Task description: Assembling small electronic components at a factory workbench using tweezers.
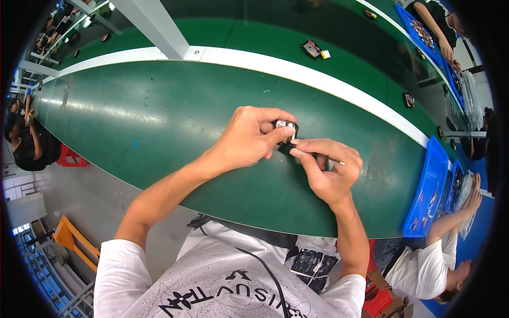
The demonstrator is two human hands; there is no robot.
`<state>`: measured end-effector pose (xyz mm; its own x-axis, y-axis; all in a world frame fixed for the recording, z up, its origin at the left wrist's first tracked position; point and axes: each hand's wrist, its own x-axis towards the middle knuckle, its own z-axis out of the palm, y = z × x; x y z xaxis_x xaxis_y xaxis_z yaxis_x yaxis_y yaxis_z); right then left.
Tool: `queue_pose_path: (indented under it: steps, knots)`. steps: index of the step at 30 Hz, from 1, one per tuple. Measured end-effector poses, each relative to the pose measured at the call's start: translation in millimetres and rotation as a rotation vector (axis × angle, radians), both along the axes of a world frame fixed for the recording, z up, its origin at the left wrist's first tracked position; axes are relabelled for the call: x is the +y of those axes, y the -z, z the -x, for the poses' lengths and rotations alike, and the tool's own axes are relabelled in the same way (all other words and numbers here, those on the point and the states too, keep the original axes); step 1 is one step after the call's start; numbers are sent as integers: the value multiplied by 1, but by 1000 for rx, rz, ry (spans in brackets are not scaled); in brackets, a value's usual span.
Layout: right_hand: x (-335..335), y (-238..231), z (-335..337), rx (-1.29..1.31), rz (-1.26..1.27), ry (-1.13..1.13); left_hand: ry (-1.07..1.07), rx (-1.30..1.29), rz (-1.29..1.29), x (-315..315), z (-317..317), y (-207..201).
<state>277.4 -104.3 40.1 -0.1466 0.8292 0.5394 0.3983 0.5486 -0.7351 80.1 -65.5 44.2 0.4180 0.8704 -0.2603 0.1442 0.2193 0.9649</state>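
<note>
My left hand [245, 137] is closed around a small black-edged electronic device [288, 125] with a pale face, holding it just above the green workbench [175, 116]. The left thumb lies across its front. Close on the right, my right hand [334, 172] pinches a thin dark rod-shaped tool [330, 158] with a pale rear end. Its front end points toward the device's lower edge, and the fingertips partly hide it. Whether the tool touches the device I cannot tell.
A blue tray [428, 185] with small parts stands at the bench's right end, near a co-worker [424, 265]. Beyond the white rail [297, 71], a dark unit with a yellow-white piece [313, 50] lies on a green surface. A grey post [151, 26] rises from the rail.
</note>
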Motion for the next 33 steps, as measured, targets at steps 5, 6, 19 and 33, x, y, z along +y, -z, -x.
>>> queue_pose_path:
  steps: [5,6,19,33]
  knots:
    - [-1,2,1,-7,-20,1,-34,-1,-49,-2,-2,10]
    - [-1,2,1,-16,-26,2,-33,-1,-49,-2,-2,9]
    - [-2,4,2,-19,-19,19,-37,-47,36,0,-3,4]
    - [7,4,-7,53,-129,148,-544,404,-429,195,50,17]
